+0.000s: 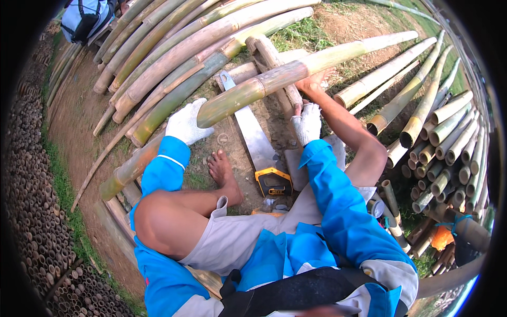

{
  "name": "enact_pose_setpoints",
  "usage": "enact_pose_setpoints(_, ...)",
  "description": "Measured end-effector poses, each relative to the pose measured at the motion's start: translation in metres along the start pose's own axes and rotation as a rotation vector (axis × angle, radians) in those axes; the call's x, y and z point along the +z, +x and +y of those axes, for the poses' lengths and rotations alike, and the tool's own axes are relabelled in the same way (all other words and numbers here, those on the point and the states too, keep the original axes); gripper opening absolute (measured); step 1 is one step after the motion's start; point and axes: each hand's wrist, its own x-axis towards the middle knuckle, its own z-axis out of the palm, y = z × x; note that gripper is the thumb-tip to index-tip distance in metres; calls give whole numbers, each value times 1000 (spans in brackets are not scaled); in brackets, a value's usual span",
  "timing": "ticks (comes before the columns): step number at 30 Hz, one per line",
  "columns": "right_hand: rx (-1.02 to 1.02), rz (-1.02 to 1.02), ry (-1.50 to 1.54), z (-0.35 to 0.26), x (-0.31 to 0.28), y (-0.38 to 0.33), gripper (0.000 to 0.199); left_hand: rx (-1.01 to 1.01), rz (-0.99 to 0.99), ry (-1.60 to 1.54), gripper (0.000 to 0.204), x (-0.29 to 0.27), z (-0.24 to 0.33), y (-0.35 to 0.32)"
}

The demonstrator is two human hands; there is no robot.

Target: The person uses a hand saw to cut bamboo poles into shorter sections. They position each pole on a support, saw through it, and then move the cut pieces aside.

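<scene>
A long green-brown bamboo pole (253,90) slants from lower left to upper right, lying across a rough wooden support (288,98). My left hand (185,122), in a white knit glove, is wrapped round the pole left of its middle. By the support's near end is my gloved right hand (308,126), fingers curled, with bare fingertips poking out of the glove. Whatever it holds is hidden, and I cannot tell if it grips the wood. Between my feet lies a handsaw (253,132) with a yellow-and-black handle (273,182), its blade passing under the pole. Neither hand touches the saw.
Several long bamboo poles (174,58) lie side by side at the far left. More cut poles (454,137) are stacked at the right, their hollow ends facing me. A large pile of short bamboo pieces (31,185) fills the left edge. A blue-and-black bag (84,21) sits at the top left.
</scene>
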Motion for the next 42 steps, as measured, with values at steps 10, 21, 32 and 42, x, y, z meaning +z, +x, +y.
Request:
enact_pose_setpoints(10, -115, 6, 10, 5, -1, 0, 43, 33, -11, -114, 98, -3, -9, -8)
enact_pose_setpoints(21, -41, -69, -36, 5, -2, 2, 37, -307, -121, -60, 75, -23, -162, 28)
enact_pose_setpoints(32, 68, -60, -3, -21, -23, -1, 45, -239, -92, 277, 109, 36, -242, 92)
enact_pose_setpoints(42, 155, -122, 66, -16, -20, 2, 50, -91, 357, 224, 39, 1, -221, 49)
